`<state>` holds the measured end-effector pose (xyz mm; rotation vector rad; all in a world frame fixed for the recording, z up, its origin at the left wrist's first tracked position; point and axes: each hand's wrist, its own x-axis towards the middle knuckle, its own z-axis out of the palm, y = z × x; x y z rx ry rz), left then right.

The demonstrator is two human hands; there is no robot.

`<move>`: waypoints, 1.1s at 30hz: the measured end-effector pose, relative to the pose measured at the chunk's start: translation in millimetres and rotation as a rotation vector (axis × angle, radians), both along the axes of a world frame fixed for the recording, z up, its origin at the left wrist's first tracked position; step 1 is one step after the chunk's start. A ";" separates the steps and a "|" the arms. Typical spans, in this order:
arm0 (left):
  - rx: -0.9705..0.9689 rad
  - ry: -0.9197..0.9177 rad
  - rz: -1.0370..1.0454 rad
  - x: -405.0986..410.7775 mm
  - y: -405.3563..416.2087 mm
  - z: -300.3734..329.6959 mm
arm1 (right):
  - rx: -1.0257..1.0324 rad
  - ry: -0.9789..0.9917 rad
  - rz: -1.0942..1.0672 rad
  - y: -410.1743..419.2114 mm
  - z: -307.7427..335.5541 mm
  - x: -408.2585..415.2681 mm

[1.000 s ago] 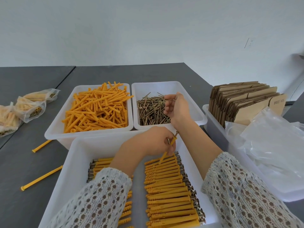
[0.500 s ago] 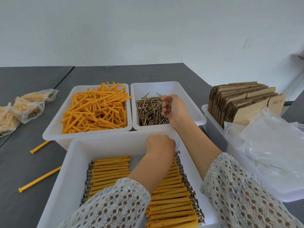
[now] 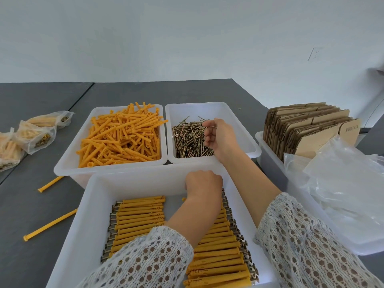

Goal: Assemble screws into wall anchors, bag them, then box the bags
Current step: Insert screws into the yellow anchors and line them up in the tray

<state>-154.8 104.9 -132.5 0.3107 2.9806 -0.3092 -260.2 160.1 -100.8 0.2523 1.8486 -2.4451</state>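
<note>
White near tub (image 3: 91,215) rim flanks left hand (image 3: 203,183).

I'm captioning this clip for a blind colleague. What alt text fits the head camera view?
A person's left hand rests curled at the far end of rows of assembled anchors in a near white bin, while the right hand hovers curled over a bin of screws. A bin of loose yellow anchors sits left of the screws; flat cardboard boxes stand right.

grey table (image 3: 145,92), white wall (image 3: 187,38), wall socket (image 3: 314,54)
</note>
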 end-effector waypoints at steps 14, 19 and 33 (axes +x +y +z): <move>-0.089 0.034 0.018 7.0 15.6 -8.4 | 0.063 0.038 0.032 0.1 -3.2 -2.1; -0.042 0.011 -0.011 4.6 14.3 -9.5 | 0.071 0.026 0.034 -0.1 -4.5 -4.0; 0.588 0.123 0.048 -5.1 -34.7 30.9 | 0.998 0.310 0.056 -10.2 -21.7 -7.4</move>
